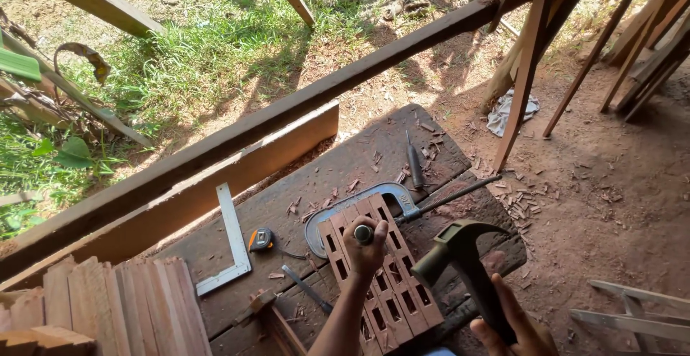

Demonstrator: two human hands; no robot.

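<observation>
Slats [129, 302] stand stacked at the far left, then a metal square [233, 244] and a tape measure [261, 239] on the workbench [359, 158]. Mid-bench, the left hand [365, 244] grips a chisel [364, 234] upright on clamped mortised strips [381, 284]. Rightmost, the right hand [514, 327] clasps a hammer [460, 255], raised beside them.
</observation>
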